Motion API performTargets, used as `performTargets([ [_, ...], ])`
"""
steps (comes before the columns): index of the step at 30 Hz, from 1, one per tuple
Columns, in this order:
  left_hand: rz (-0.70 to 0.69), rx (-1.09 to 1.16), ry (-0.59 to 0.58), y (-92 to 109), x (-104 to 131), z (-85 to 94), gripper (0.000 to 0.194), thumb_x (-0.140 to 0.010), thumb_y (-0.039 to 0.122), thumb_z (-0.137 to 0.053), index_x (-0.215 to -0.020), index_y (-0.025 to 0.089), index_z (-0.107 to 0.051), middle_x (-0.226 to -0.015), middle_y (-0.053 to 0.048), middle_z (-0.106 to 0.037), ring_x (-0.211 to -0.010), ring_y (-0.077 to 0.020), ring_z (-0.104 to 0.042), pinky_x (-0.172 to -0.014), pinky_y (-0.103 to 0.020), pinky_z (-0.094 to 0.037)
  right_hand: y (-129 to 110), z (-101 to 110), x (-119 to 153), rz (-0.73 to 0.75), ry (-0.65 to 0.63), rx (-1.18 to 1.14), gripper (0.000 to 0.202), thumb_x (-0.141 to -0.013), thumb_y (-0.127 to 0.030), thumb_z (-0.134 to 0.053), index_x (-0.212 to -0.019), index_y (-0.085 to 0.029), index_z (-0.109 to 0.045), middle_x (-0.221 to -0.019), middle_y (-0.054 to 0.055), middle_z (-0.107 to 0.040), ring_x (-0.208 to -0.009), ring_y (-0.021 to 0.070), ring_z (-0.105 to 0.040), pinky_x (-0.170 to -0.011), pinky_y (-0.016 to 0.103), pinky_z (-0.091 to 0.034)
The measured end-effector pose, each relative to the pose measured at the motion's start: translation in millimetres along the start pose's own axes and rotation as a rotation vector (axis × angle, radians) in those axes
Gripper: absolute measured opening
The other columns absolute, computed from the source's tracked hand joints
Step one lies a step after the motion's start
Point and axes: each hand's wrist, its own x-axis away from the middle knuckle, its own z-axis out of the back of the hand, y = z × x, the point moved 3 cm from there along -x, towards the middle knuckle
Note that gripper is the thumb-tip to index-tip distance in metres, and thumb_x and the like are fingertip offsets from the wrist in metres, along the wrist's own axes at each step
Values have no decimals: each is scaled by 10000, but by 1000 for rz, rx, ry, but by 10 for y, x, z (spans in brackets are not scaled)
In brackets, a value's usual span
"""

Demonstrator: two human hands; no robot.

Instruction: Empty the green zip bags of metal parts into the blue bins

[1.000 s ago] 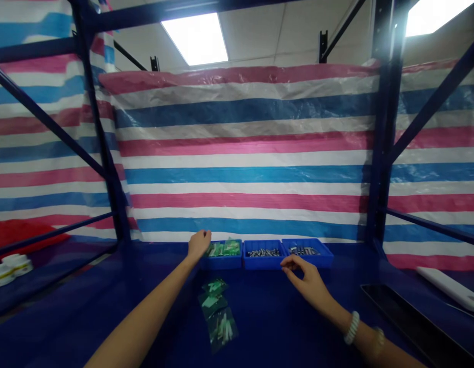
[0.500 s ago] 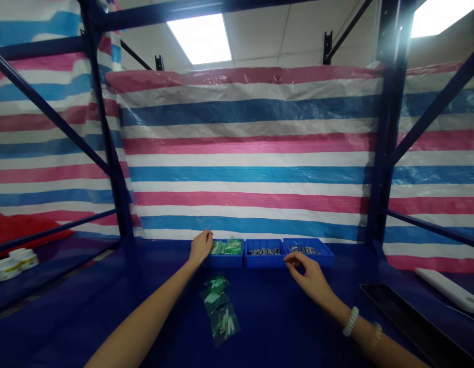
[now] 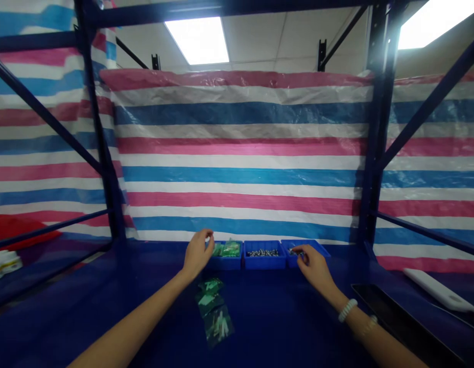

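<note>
My left hand [image 3: 198, 253] is at the left end of a blue bin [image 3: 226, 263] that holds green-tinted packets [image 3: 230, 248]. Its fingers are loosely bent, with a gap between thumb and forefinger, and nothing shows in them. My right hand [image 3: 314, 263] reaches over the right-hand blue bin [image 3: 322, 249], fingertips down at the small metal pieces and thumb apart from the fingers. Between these two stands a third blue bin [image 3: 264, 262] with small metal parts [image 3: 263, 253]. Several clear bags [image 3: 218, 325] with pale strips lie in a row on the dark blue surface.
To the right lie a dark flat panel [image 3: 398, 322] and a white long object [image 3: 438, 289]. Blue rack posts [image 3: 371, 153] frame the striped sheet [image 3: 240, 176] behind. White jars [image 3: 6, 261] and red cloth [image 3: 20, 230] are at far left.
My right hand has moved forward from the front edge of the right-hand bin to over its contents. The left hand has lifted slightly and its fingers have parted. The view has shifted a little.
</note>
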Motion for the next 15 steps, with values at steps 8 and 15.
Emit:
performTargets([
  [8,-2,24,-317,-5,649,40,311,-633,322,-697,-897,170,-640,-850,-92,-656,-821,-292,-621,-727,-365,-456,-520,-188,207,141,-202,-158,239,-811,-150,-441,-950,-183,-633,-767,35,-594,-634,169,-539,-607,290,-445],
  [15,7,207,-305,224,643,-134,402,-633,72,-609,-1017,186,-576,-1028,-74,-594,-894,-213,-589,-758,-302,-472,-549,-212,252,66,-282,-267,229,-793,-153,-506,-967,-187,-650,-812,35,-633,-644,153,-539,-606,284,-462],
])
